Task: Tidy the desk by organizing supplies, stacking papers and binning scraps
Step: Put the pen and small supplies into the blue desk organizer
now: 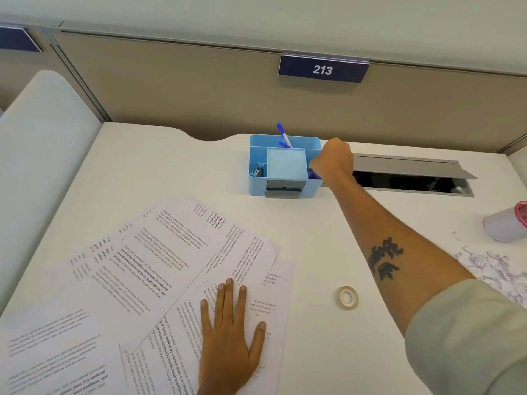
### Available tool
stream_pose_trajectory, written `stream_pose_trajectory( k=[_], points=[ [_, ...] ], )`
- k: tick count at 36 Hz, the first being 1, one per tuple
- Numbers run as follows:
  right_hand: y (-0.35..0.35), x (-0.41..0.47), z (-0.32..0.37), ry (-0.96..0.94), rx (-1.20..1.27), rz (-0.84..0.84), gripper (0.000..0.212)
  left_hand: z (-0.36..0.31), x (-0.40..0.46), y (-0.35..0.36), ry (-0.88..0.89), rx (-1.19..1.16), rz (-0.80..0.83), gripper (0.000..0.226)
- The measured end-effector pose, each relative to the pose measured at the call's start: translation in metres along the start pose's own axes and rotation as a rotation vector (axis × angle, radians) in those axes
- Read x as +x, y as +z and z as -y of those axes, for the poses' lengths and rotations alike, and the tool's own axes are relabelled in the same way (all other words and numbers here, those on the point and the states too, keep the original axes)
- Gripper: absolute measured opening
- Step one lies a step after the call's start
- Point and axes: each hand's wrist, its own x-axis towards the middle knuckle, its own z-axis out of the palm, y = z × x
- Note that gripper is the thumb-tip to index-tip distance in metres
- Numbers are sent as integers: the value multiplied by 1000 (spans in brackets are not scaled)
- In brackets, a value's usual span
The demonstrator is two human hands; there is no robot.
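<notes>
A light blue desk organizer (258, 183) stands at the back of the white desk. Blue-capped pens (283, 134) stick up from its rear compartment, and a small blue item (258, 171) lies in its left one. My right hand (333, 162) reaches over the organizer's right compartment, fingers curled down around a small blue-purple object (313, 174) that is mostly hidden. My left hand (232, 329) lies flat, fingers straight, on printed paper sheets (148, 269) spread loosely across the front left. Paper scraps (490, 266) lie at the right edge. A tape roll (347, 297) sits on the desk.
A white cup with a pink rim (504, 223) lies on its side at far right. An open cable hatch (410, 181) with a raised grey lid is behind my right arm. A beige partition carries a blue sign reading 213 (323, 69).
</notes>
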Motion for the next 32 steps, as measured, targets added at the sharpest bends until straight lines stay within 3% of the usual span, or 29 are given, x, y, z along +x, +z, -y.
stream_pose_trajectory(
  k=[6, 9, 12, 24, 32],
  points=[
    [-7, -5, -18, -18, 69, -84, 12, -1, -2, -1, 7, 15, -2, 88],
    [-2, -21, -43, -106, 168, -163, 17, -1, -3, -1, 7, 19, -7, 89],
    [6, -41, -74, -140, 224, -132, 15, 0, -2, 0, 6, 20, -8, 90],
    [28, -149, -198, -51, 42, 259, 56, -2, -1, -4, 12, 48, -21, 89],
    [26, -190, -213, -34, 18, 311, 68, -2, -2, -6, 14, 54, -30, 88]
  ],
)
